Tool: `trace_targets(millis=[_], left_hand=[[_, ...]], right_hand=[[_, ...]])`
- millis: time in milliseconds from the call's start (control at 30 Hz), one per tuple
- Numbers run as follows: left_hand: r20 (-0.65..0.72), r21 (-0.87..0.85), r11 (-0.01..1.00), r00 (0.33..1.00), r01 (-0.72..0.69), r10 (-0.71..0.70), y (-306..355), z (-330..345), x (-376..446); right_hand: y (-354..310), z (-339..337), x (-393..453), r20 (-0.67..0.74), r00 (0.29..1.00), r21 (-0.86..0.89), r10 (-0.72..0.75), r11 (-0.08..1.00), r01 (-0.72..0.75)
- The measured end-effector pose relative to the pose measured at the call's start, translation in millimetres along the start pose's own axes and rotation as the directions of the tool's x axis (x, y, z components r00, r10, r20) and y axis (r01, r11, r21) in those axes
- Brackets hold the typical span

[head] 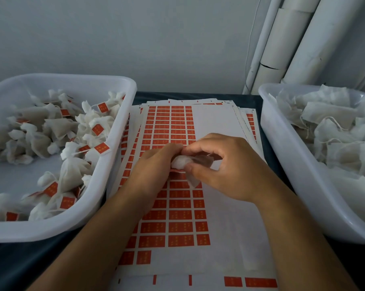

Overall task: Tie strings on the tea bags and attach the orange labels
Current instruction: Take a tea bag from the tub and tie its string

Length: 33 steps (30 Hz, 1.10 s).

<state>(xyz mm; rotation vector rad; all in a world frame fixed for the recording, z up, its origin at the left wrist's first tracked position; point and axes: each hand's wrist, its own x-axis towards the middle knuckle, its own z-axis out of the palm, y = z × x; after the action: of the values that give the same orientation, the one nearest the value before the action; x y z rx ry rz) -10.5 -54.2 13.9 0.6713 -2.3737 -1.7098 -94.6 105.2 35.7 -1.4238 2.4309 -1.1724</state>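
Both hands meet over the sheet of orange labels (177,208) in the middle of the table. My left hand (154,166) grips the bunched white top of a tea bag (180,161). My right hand (217,164) pinches the same tea bag from the right, thumb underneath, and the bag's translucent body hangs down below the fingers. A sliver of orange shows under the left fingers; whether it is a loose label I cannot tell. Any string on the bag is hidden by the fingers.
A white tub (114,164) on the left holds several tied tea bags with orange labels. A white tub (286,156) on the right holds several unlabelled tea bags with loose strings. More label sheets (219,114) are stacked under the top one. White tubes (292,38) lean against the wall behind.
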Motion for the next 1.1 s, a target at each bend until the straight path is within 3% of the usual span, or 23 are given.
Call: trace_targets(millis=[133,333,400,567,767,1000,1100], left_hand=[[-0.005,0.055,0.998,1.0,-0.002,0.002,-3,-1,2],[-0.057,-0.207,0.97,0.988,0.131,-0.145,-3,1,4],[-0.025,-0.21,0.967,0.988,0.145,-0.153,-2,1,3],[-0.002,-0.124,0.992,1.0,0.02,-0.02,2,1,-3],[0.112,-0.037,0.946,0.939,-0.322,0.324,4,4,-5],[-0.026,-0.108,0.914,0.921,-0.39,0.39,2,5,0],[-0.128,0.014,0.897,0.888,-0.443,0.441,3,6,1]], right_hand=[[0,-1,0,0.019,1.0,-0.026,-0.004,1.0,0.005],[4,-4,-1,0.042,0.999,-0.027,0.01,1.0,-0.009],[4,-3,0,0.017,0.999,-0.01,0.03,1.0,-0.03],[3,1,4,-0.042,0.993,0.057,0.114,0.992,-0.112],[5,0,5,-0.103,0.97,0.22,0.219,0.956,-0.193],[5,-1,6,-0.024,0.94,0.391,0.341,0.868,-0.305],[3,0,6,0.027,0.926,0.499,0.377,0.798,-0.339]])
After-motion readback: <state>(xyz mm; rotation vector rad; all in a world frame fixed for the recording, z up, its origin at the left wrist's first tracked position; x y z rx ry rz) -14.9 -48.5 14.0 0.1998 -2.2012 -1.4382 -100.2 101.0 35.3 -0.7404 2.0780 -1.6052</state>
